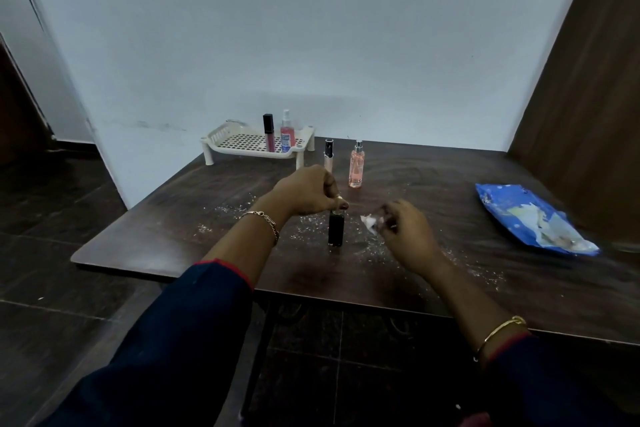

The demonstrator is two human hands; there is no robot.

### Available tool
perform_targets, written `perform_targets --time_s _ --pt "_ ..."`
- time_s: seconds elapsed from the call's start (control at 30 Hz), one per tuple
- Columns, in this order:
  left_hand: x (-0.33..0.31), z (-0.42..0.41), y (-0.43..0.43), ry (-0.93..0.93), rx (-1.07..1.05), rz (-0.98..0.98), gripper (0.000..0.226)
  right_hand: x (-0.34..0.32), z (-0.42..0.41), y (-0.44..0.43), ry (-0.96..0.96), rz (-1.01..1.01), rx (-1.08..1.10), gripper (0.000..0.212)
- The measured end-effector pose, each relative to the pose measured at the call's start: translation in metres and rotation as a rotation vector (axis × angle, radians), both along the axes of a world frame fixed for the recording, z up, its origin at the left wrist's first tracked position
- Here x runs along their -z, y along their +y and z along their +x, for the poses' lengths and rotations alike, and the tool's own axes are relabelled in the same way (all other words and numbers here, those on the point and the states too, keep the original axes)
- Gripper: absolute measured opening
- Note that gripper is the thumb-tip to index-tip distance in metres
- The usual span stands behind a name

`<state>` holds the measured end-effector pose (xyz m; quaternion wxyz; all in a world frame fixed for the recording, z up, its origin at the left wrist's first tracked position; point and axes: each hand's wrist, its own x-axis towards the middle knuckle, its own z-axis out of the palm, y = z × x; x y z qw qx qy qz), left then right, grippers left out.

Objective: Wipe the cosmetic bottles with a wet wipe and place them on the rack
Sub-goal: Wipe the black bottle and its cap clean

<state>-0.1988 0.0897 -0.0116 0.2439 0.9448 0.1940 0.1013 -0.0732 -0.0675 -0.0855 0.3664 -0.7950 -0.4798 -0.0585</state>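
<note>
1. Closest in, using the black bottle (336, 233) as the landmark: it stands upright on the dark table (180, 239), and the left hand (304, 191) is pinching its top with the fingertips, steadying it.
2. Just right of the black bottle, the right hand (403, 230) is clenched around a scrunched wet wipe (369, 222), close to the bottle but not touching it. Looks to me like the wiping step for this one.
3. Next move, I'd guess: bring the wipe onto the bottle's side and rub it while the left hand keeps it from tipping.
4. Far right of the black bottle lies the blue wipes pack (530, 218), torn open.
5. Behind the black bottle, a slim tube (328, 155) and a peach spray bottle (356, 165) wait on the table, apparently unwiped.
6. Farther back and left, the white rack (242, 144) already holds a dark-capped tube (269, 137) and a pink spray bottle (285, 132).
</note>
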Motion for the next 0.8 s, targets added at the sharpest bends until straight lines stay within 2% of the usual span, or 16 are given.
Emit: perform_targets --time_s 0.07,0.2,0.37,0.47,0.53,0.67,0.8 --pt "0.006 -0.004 0.000 -0.030 -0.038 0.037 0.017 0.003 -0.005 0.001 0.215 0.061 -0.009 0.006" --pt "0.022 -0.022 0.004 -0.148 -0.162 0.023 0.018 0.006 -0.016 0.002 0.562 0.211 -0.041 0.022" --pt "0.061 -0.059 0.017 -0.389 -0.339 -0.205 0.023 0.008 -0.034 0.005 0.695 0.353 -0.061 0.021" --pt "0.082 -0.078 0.017 -0.524 -0.411 -0.364 0.022 0.008 -0.046 0.010 0.672 0.341 -0.117 0.020" --pt "0.090 -0.088 0.017 -0.535 -0.424 -0.374 0.018 0.010 -0.052 0.016 0.640 0.315 -0.142 0.021" --pt "0.094 -0.105 0.021 -0.391 -0.447 -0.245 0.015 0.011 -0.067 0.029 0.537 0.238 -0.217 0.013" --pt "0.097 -0.112 0.023 -0.286 -0.436 -0.174 0.016 0.008 -0.071 0.041 0.262 0.062 -0.275 0.011"
